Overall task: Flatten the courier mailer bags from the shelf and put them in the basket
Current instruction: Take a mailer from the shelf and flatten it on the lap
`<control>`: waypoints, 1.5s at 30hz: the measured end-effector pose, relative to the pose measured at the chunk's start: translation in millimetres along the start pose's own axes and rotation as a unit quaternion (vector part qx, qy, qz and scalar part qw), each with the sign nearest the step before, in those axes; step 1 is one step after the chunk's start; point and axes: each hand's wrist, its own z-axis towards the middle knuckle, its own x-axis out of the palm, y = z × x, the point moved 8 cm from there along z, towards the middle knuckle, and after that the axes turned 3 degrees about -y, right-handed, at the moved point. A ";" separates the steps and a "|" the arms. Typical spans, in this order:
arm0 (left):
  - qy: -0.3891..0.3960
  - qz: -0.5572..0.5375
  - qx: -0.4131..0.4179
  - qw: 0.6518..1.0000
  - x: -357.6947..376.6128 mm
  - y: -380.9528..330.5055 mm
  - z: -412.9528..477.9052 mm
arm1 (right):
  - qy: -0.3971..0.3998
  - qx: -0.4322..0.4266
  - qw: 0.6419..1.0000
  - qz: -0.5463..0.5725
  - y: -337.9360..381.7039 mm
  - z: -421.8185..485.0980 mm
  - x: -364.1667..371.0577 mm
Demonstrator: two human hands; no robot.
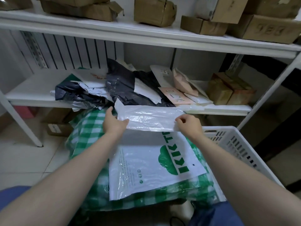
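Flattening partway done
Left hand (114,123) and right hand (189,123) pinch a crinkled white plastic mailer (149,119); flattened bags (154,165) lie in the white slotted basket (236,144), while crumpled bags (122,85) crowd the white shelf (32,90).

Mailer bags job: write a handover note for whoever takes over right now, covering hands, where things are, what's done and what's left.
Left hand: pinches the left edge of a white mailer bag.
Right hand: pinches its near right edge; the bag is held stretched out above the basket.
Done: a green-printed bag lies flat on green checked bags in the basket.
Left: lay this bag in, then flatten the black bags and pink mailers piled on the middle shelf.
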 end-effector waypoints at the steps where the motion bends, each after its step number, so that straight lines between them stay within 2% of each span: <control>1: 0.012 0.013 -0.002 1.000 2.1 10.8 -6.7 | 0.008 -0.009 0.999 -0.029 -3.3 -4.0 6.1; 7: 0.020 0.012 0.007 1.000 1.8 44.7 -21.3 | 0.043 -0.010 0.996 -0.084 -20.3 -18.3 37.8; 14: 0.004 -0.089 -0.050 0.995 -7.5 62.3 -4.6 | 0.038 0.000 0.990 -0.136 -16.7 -10.6 45.6; 16: 0.000 -0.075 -0.051 0.996 -10.4 64.8 -2.4 | 0.040 0.008 0.988 -0.147 -12.4 -13.2 46.2; 19: 0.044 0.039 0.009 0.998 -4.2 62.3 -0.1 | 0.080 -0.028 0.981 -0.172 4.4 -21.0 62.2; 21: 0.098 0.143 0.061 0.983 6.9 60.8 -1.6 | 0.167 -0.036 0.970 -0.174 8.3 -28.6 91.3; 24: 0.186 0.265 0.114 0.939 29.2 66.6 -8.7 | 0.292 -0.029 0.930 -0.222 2.5 -48.6 134.0; 28: 0.266 0.380 0.169 0.870 58.3 77.4 -21.8 | 0.305 -0.023 0.915 -0.263 0.0 -56.2 146.5; 30: 0.297 0.439 0.174 0.830 67.5 88.0 -27.6 | 0.305 -0.016 0.915 -0.263 1.6 -51.4 149.7; 32: 0.317 0.477 0.163 0.804 72.0 97.8 -29.6 | 0.301 -0.013 0.921 -0.247 7.7 -44.2 152.8; 35: 0.308 0.486 0.167 0.801 70.4 79.3 -21.1 | 0.303 -0.035 0.924 -0.229 22.1 -39.0 160.0; 38: 0.217 0.452 0.217 0.838 54.9 38.3 12.8 | 0.306 -0.065 0.921 -0.231 31.5 -39.4 168.1; 39: 0.211 0.438 0.229 0.844 52.9 36.5 22.7 | 0.303 -0.069 0.922 -0.232 32.7 -37.3 171.0; 41: 0.239 0.448 0.252 0.824 58.1 50.5 27.3 | 0.295 -0.081 0.922 -0.237 35.9 -34.3 175.0; 43: 0.259 0.497 0.275 0.781 68.9 76.0 23.3 | 0.283 -0.115 0.922 -0.236 42.7 -34.4 180.4; 45: 0.248 0.513 0.288 0.769 74.6 89.0 23.6 | 0.274 -0.158 0.918 -0.240 47.9 -39.4 190.0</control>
